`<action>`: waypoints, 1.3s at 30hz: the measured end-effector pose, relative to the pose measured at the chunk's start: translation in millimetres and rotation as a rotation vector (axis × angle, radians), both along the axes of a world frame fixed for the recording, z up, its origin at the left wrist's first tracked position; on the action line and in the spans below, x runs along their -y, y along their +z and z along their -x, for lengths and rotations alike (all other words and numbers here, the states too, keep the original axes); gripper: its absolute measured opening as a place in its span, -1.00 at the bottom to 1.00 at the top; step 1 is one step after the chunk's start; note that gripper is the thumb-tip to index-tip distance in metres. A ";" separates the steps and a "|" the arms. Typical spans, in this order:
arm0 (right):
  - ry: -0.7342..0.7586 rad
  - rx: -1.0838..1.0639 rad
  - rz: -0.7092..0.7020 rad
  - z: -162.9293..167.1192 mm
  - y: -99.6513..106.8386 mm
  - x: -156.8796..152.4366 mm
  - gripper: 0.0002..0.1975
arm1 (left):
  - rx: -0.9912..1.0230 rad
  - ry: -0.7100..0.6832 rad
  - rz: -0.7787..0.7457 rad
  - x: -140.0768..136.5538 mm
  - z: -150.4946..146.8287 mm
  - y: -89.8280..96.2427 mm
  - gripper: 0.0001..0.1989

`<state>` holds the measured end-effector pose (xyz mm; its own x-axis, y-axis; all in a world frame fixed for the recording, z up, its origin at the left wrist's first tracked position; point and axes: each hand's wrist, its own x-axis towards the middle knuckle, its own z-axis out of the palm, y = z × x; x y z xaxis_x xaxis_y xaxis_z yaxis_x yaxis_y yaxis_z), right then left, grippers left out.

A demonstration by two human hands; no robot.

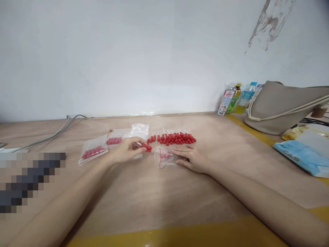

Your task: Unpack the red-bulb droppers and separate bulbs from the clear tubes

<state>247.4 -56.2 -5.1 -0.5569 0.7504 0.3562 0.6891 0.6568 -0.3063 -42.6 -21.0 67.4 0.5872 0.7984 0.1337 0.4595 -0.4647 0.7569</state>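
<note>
My left hand (pixel 130 149) is closed on a few droppers (pixel 147 147) by their red rubber bulbs. Their clear stems point right, into the mouth of a small zip bag (pixel 161 159) with a red seal line. Inside that bag some red bulbs show through the plastic. On the bag's right part lies my right hand (pixel 191 158), its fingers and thumb holding it against the table. Just behind both hands is a pile of loose red-bulbed droppers (pixel 178 138), stems toward the wall. Exactly how many droppers my left hand grips cannot be made out.
Left of my hands lie filled bags of droppers (pixel 93 151) and a flat clear bag (pixel 140 129). A grey cable (pixel 58 132) runs along the left. At right stand drink bottles (pixel 244 103), a grey handbag (pixel 280 106) and a blue tissue pack (pixel 303 156).
</note>
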 end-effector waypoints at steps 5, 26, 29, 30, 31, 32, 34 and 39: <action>-0.009 -0.006 -0.004 0.4 -1.2 0.9 -0.56 | 0.022 0.215 -0.034 -8.0 42.2 40.7 -0.73; -0.028 -0.030 -0.035 4.0 0.4 4.4 -0.59 | -0.290 0.222 -0.643 -58.1 -50.0 -36.7 -0.73; -0.025 -0.030 -0.036 3.9 0.8 4.6 -0.59 | -0.271 0.239 -0.654 -52.6 -45.6 -36.9 -0.68; -0.024 -0.029 -0.038 3.8 0.8 4.5 -0.59 | -0.268 0.247 -0.663 -51.4 -45.1 -36.8 -0.68; -0.024 -0.030 -0.041 3.6 0.7 4.5 -0.59 | -0.266 0.254 -0.672 -50.8 -45.4 -36.6 -0.69; -0.024 -0.031 -0.045 3.5 0.5 4.4 -0.59 | -0.267 0.257 -0.676 -51.0 -46.2 -36.5 -0.70; -0.025 -0.033 -0.050 3.3 0.3 4.2 -0.59 | -0.270 0.238 -0.683 -53.3 -49.2 -36.5 -0.72; -0.023 -0.034 -0.048 3.6 0.5 4.0 -0.60 | -0.299 0.111 -0.688 -63.6 -55.9 -36.5 -0.81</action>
<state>243.8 -60.2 -4.6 -0.5262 0.7445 0.4108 0.6940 0.6552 -0.2985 13.4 42.6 30.9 0.5979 0.6489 0.4706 0.6709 -0.7263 0.1492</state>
